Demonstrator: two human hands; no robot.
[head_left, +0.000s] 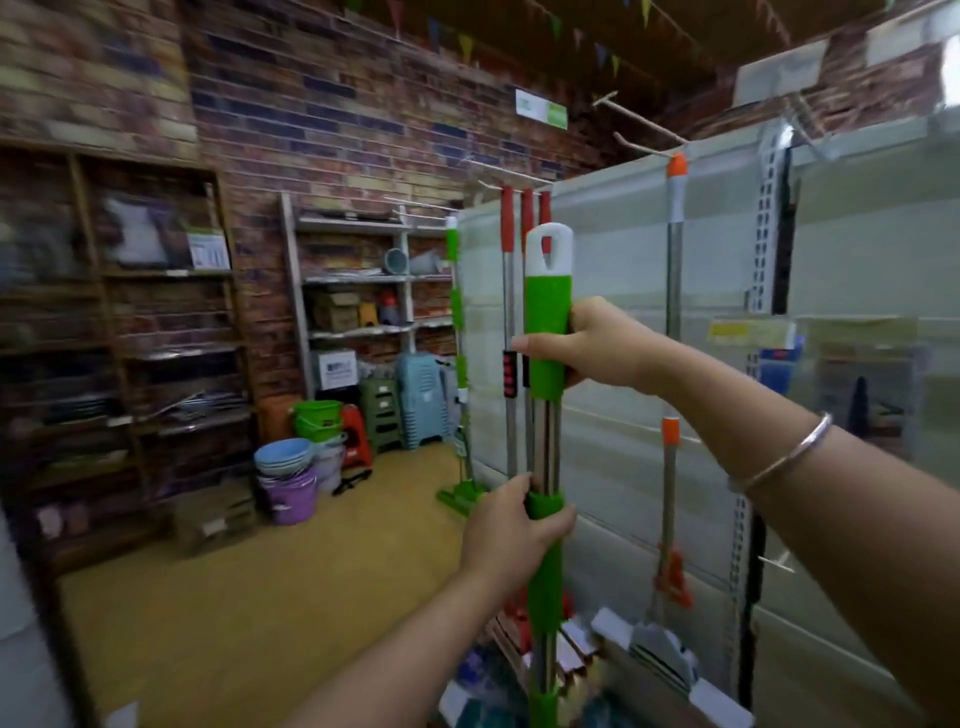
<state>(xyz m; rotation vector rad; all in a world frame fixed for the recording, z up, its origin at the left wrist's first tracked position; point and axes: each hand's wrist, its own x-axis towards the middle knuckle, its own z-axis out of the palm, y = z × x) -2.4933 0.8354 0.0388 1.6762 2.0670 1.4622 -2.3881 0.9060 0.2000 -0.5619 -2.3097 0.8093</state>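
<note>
I hold a green mop upright in front of me; it has a steel shaft, green sleeves and a white cap with a hanging hole at the top. My right hand grips the upper green grip just below the cap. My left hand grips the shaft lower down, at a green collar. The mop's lower end runs out of view at the bottom edge.
A pale display panel stands just behind, with red-handled mops, an orange-tipped mop and another green mop hanging on it. Stacked buckets and basins, plastic stools and shelves line the brick wall at left.
</note>
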